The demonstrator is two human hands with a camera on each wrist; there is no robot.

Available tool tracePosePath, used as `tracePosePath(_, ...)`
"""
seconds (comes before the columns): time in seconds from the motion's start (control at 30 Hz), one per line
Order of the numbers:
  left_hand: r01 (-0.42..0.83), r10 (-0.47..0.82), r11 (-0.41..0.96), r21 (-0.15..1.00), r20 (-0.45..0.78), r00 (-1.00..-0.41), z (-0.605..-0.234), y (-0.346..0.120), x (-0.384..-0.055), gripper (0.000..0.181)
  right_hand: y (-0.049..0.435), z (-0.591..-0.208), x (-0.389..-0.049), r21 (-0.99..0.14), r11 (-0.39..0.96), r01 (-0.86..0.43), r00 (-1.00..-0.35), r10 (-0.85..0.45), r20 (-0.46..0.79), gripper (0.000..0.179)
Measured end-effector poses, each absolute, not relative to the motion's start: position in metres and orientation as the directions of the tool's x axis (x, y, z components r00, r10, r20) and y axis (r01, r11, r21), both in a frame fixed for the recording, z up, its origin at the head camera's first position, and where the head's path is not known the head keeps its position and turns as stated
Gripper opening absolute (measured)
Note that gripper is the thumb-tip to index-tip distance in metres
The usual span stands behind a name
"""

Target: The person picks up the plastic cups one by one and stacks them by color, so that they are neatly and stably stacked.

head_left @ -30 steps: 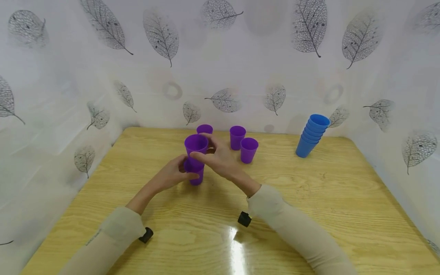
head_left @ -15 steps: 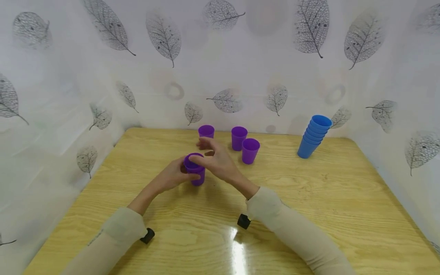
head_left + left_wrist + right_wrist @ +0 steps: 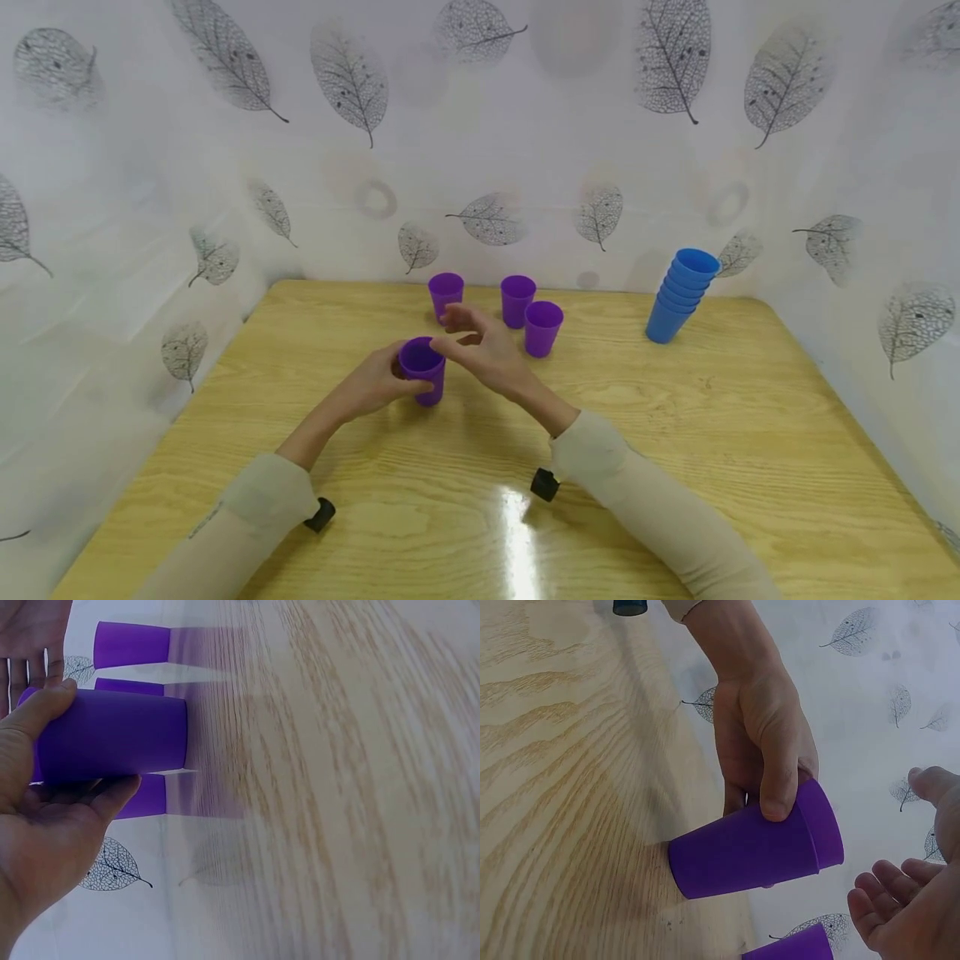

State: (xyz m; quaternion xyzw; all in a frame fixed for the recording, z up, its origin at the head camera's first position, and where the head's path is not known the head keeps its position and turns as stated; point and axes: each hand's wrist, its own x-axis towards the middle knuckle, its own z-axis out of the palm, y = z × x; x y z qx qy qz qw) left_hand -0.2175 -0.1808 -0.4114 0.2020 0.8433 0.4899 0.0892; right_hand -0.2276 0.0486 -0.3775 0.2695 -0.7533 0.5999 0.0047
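Two nested purple cups [image 3: 437, 377] stand upright on the wooden table, left of its middle. My left hand [image 3: 375, 383] grips them round the side, thumb on the near side. In the right wrist view, the rim of the inner cup [image 3: 825, 825] sticks out just above the outer cup [image 3: 735, 859]. My right hand [image 3: 487, 352] hovers right of the cups' rim, holding nothing, its fingers apart and slightly bent. Behind my hands are single purple cups: one at the back left [image 3: 446, 287], one at the back middle [image 3: 517, 304] and one slightly nearer [image 3: 542, 332].
A leaning-looking stack of several blue cups [image 3: 673, 308] stands at the back right of the table [image 3: 675, 433]. White sheeting [image 3: 525, 167] with a leaf print surrounds the table at the back and sides. A black wrist camera [image 3: 545, 484] hangs under the right sleeve.
My right hand lowered a purple cup into the one held by my left hand and let go of it. It then drew back slightly to the right. My left hand kept its grip.
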Motion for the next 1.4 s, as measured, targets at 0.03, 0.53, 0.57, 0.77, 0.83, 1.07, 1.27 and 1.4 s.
tracePosePath(0.03, 0.257, 0.430, 0.438, 0.861, 0.050, -0.902, -0.412, -0.181, -0.218, 0.066, 0.050, -0.379, -0.228, -0.901, 0.137, -0.413, -0.855, -0.401, 0.331, 0.055)
tracePosePath(0.53, 0.230, 0.417, 0.450, 0.863, 0.024, -0.909, -0.410, -0.179, -0.217, 0.063, 0.090, -0.404, -0.223, -0.903, 0.257, -0.344, -0.880, -0.423, 0.215, 0.054)
tracePosePath(0.57, 0.229, 0.416, 0.453, 0.862, 0.023, -0.909, -0.410, -0.179, -0.216, 0.063, 0.094, -0.406, -0.222, -0.904, 0.264, -0.337, -0.882, -0.425, 0.205, 0.054)
tracePosePath(0.77, 0.237, 0.426, 0.449, 0.862, 0.027, -0.905, -0.408, -0.177, -0.216, 0.062, 0.121, -0.418, -0.217, -0.904, 0.306, -0.298, -0.890, -0.432, 0.147, 0.057)
tracePosePath(0.83, 0.240, 0.427, 0.446, 0.862, 0.031, -0.904, -0.408, -0.177, -0.216, 0.062, 0.130, -0.421, -0.217, -0.904, 0.319, -0.286, -0.895, -0.427, 0.132, 0.057)
tracePosePath(1.07, 0.242, 0.415, 0.463, 0.853, 0.033, -0.909, -0.408, -0.179, -0.216, 0.062, 0.160, -0.426, -0.216, -0.907, 0.353, -0.229, -0.919, -0.386, 0.081, 0.056)
tracePosePath(1.27, 0.238, 0.412, 0.469, 0.850, 0.028, -0.911, -0.409, -0.180, -0.216, 0.062, 0.186, -0.427, -0.220, -0.892, 0.400, -0.209, -0.938, -0.341, 0.067, 0.057)
tracePosePath(1.4, 0.242, 0.416, 0.471, 0.849, 0.028, -0.909, -0.410, -0.181, -0.217, 0.062, 0.200, -0.427, -0.225, -0.879, 0.431, -0.202, -0.954, -0.291, 0.076, 0.057)
